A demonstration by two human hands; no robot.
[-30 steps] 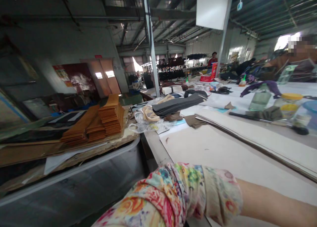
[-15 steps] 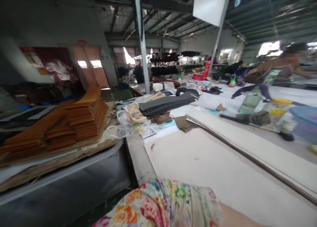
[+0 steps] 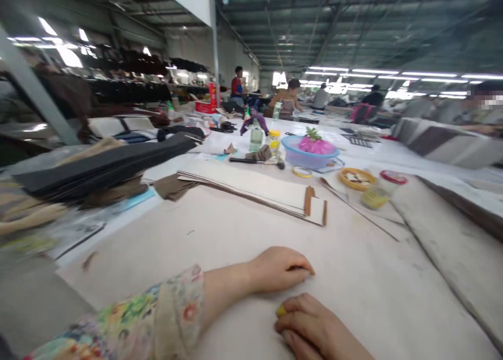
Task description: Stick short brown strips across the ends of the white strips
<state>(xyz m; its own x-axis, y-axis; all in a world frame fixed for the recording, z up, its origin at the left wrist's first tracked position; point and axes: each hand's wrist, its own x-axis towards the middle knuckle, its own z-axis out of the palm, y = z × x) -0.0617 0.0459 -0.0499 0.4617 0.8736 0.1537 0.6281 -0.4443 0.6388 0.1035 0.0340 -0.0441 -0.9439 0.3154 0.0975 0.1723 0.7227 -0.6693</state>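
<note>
Both hands are low over the pale sheet (image 3: 231,218) that covers the near table. My left hand (image 3: 281,268), coming out of a flowered sleeve (image 3: 129,318), is closed, its thumb and forefinger drawn together; whatever they hold, if anything, is hidden. Just below and to the right, my right hand (image 3: 314,326) has its fingers bent and pressed together. A small yellow thing (image 3: 281,311) shows at its fingertips, too little of it visible to name. Beyond the hands lies a stack of long white strips (image 3: 251,189) with brown end pieces.
Dark strips (image 3: 102,168) are piled at left. Behind the white strips are a black-handled brush (image 3: 255,162), a glass bottle (image 3: 256,137) and a blue basin (image 3: 298,158) with something pink. At right stand a yellow-rimmed bowl (image 3: 357,178) and a jar (image 3: 375,195). Several people work farther back.
The view has swung right, so the brown stacks at left have gone out of sight. Both hands have come into view over the sheet; earlier only the flowered sleeve and part of the forearm showed.
</note>
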